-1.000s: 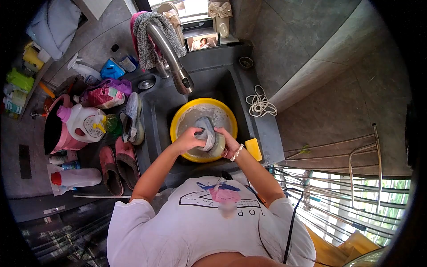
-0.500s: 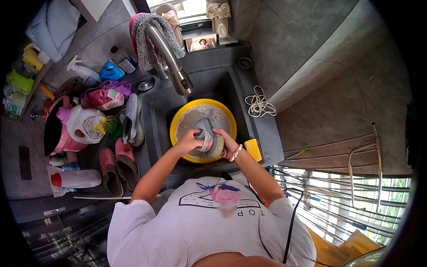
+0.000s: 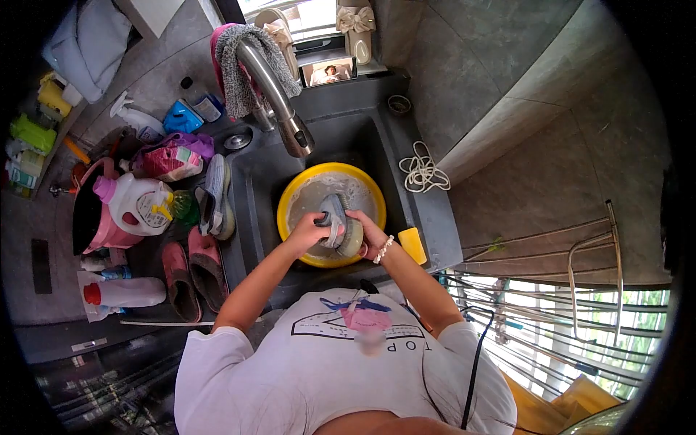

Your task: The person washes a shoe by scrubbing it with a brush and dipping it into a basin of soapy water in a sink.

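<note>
Over a yellow basin (image 3: 284, 210) of cloudy, foamy water, both hands are closed around things. My left hand (image 3: 308, 230) grips a grey brush (image 3: 332, 212) by its handle, with the bristles facing right. Fingers of my right hand (image 3: 371, 233) wrap round a grey shoe (image 3: 352, 239) with a pale sole, which touches the brush. Part of the shoe is hidden behind the brush and the fingers. The basin stands in a dark sink (image 3: 250, 181), below a metal faucet (image 3: 279, 101).
On the left are a grey shoe (image 3: 217, 196), pink shoes (image 3: 206, 268), a detergent bottle (image 3: 141, 203), a pink bucket (image 3: 109, 228) and a red-capped bottle (image 3: 127, 291). A yellow block (image 3: 412, 246) and white laces (image 3: 423, 170) lie on the right rim. A phone (image 3: 329, 71) stands behind.
The brush has shifted and turned slightly against the shoe, and its bristles show more than before. Both hands keep their hold in nearly the same place.
</note>
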The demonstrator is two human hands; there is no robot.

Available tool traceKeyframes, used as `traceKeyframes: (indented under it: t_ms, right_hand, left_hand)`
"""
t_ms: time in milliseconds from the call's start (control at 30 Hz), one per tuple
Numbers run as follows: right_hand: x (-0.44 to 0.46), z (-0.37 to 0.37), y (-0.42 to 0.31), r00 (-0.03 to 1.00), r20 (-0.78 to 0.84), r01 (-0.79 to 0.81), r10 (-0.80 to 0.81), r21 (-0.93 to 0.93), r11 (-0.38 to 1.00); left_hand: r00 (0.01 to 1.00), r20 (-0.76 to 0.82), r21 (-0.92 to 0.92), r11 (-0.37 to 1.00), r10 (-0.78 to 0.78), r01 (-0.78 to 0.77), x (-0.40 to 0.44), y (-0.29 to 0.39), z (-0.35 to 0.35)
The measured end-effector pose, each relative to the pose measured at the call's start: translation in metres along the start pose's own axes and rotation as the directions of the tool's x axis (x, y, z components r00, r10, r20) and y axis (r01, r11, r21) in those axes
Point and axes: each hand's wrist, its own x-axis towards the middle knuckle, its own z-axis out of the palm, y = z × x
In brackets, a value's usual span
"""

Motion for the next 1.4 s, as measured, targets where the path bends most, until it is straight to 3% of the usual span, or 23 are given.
traceKeyframes:
  t_ms: [800, 1100, 1267, 1400]
  right_hand:
    - [0.002, 0.003, 0.000, 0.999, -0.045, -0.014, 0.013, -0.034, 0.999]
    - [0.003, 0.005, -0.001, 0.998, -0.056, -0.015, 0.012, -0.043, 0.999]
    - [0.013, -0.008, 0.004, 0.999, -0.020, -0.035, 0.034, -0.048, 0.998]
    - [0.017, -0.011, 0.004, 1.000, 0.010, -0.022, 0.022, -0.042, 0.999]
  left_hand:
    - [0.999, 0.010, -0.074, 0.997, -0.038, 0.038, -0.001, -0.001, -0.001]
    - [0.992, -0.111, -0.136, 0.990, -0.054, 0.038, 0.006, -0.015, 0.001]
    - [0.998, 0.048, -0.352, 0.934, -0.046, 0.060, 0.024, -0.042, -0.008]
    - [0.990, 0.138, -0.389, 0.916, -0.044, 0.095, 0.014, -0.025, -0.008]
